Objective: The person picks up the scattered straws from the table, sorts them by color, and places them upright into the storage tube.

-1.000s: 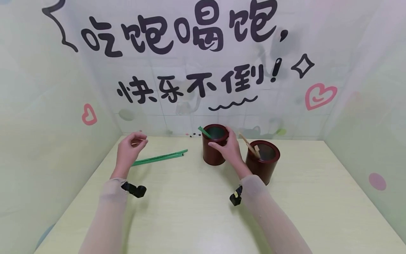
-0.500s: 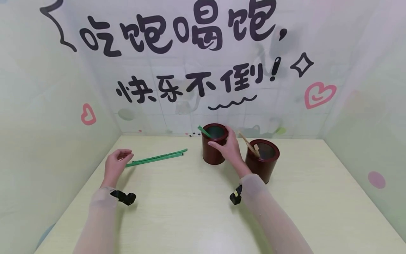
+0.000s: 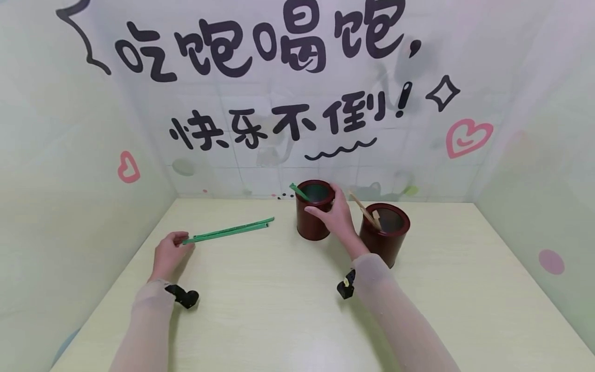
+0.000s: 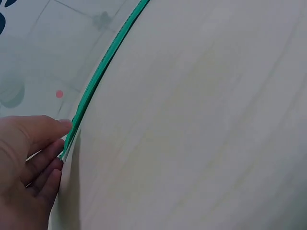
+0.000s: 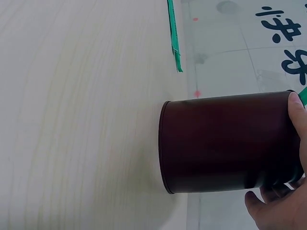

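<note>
Two slim green wrapped sticks (image 3: 232,230) lie close together on the table, slanting up to the right. At their left end is my left hand (image 3: 171,254); in the left wrist view its thumb and fingers pinch the tip of a green stick (image 4: 98,72). My right hand (image 3: 338,218) grips the upper part of a dark red, round canister (image 3: 309,222), thumb on the near side of the rim. Out of this canister leans another green wrapped stick (image 3: 298,191). The right wrist view shows the canister's smooth side (image 5: 225,143) upright on the table.
Just right of my right hand stands a second dark red canister (image 3: 388,243) with wooden sticks (image 3: 364,211) leaning in it. A printed white cloth (image 3: 260,103) hangs at the table's back, and more cloth closes in both sides of the pale table (image 3: 279,310).
My left hand has moved left and down from above the green sticks to their left end and taken hold there. The right hand has stayed on the canister.
</note>
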The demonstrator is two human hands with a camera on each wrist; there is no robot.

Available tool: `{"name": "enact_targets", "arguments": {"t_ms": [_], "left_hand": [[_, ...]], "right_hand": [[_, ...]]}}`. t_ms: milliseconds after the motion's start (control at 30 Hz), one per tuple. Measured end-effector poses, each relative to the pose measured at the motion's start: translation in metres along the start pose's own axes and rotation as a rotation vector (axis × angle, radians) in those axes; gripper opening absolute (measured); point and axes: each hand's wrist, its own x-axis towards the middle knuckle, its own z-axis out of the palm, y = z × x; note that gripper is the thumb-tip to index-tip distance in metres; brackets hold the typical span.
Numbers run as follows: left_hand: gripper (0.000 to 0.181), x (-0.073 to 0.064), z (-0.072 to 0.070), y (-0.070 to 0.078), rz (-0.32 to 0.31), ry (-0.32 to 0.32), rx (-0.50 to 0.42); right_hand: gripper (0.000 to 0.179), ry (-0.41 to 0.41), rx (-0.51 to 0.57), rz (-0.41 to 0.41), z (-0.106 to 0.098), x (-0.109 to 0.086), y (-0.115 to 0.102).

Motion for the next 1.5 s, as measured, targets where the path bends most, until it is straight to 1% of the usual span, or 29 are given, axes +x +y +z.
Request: {"name": "enact_targets", "arguments": {"t_ms": [133,300,433,600,733,833,967,1000,1100,1167,1267,1333,1367,1433,1500], "left_hand": [[0.041,0.000,0.001,0.000,0.045,0.000,0.068],[0.032,0.001,0.001,0.000,0.123,-0.004,0.172],[0.029,0.001,0.002,-0.001,0.140,-0.021,0.208],[0.021,0.001,0.003,-0.001,0.144,-0.037,0.218],[0.019,-0.002,0.002,0.000,0.155,-0.033,0.196],[0.021,-0.005,0.001,-0.001,0.160,-0.007,0.170],[0.024,-0.006,-0.002,-0.002,0.144,0.038,0.110],[0.025,-0.006,-0.003,-0.001,0.136,0.043,0.093],[0.030,-0.006,-0.008,0.003,0.119,0.039,-0.010],[0.033,-0.005,-0.011,0.008,0.114,0.028,-0.126],[0.034,-0.006,-0.016,0.018,0.113,0.012,-0.361],[0.030,-0.009,-0.020,0.028,0.114,0.005,-0.518],[0.026,-0.011,-0.021,0.035,0.115,0.004,-0.576],[0.020,-0.014,-0.024,0.049,0.119,0.004,-0.656],[0.015,-0.018,-0.026,0.062,0.127,0.009,-0.694]], "right_hand": [[0.095,0.003,0.005,-0.004,-0.001,0.000,-0.001],[0.095,0.001,0.015,-0.003,-0.001,0.000,-0.002],[0.095,-0.001,0.010,-0.003,-0.001,0.001,-0.001],[0.095,-0.003,0.010,-0.010,0.000,0.001,0.000],[0.094,-0.004,0.011,-0.019,0.000,0.001,0.000],[0.093,-0.006,0.013,-0.022,0.001,0.000,0.000],[0.092,-0.008,0.020,-0.023,0.001,-0.001,-0.001],[0.092,-0.008,0.021,-0.023,0.001,-0.001,-0.001],[0.092,-0.004,0.024,-0.022,0.001,-0.001,-0.001],[0.092,-0.002,0.023,-0.018,0.000,-0.001,-0.001],[0.093,-0.002,0.019,-0.016,0.000,-0.001,0.000],[0.093,-0.004,0.020,-0.013,0.000,-0.001,0.000],[0.093,-0.004,0.021,-0.012,0.000,-0.001,0.000],[0.094,-0.005,0.022,-0.012,-0.001,-0.001,0.000],[0.094,-0.004,0.026,-0.011,-0.001,-0.001,0.000]]}}
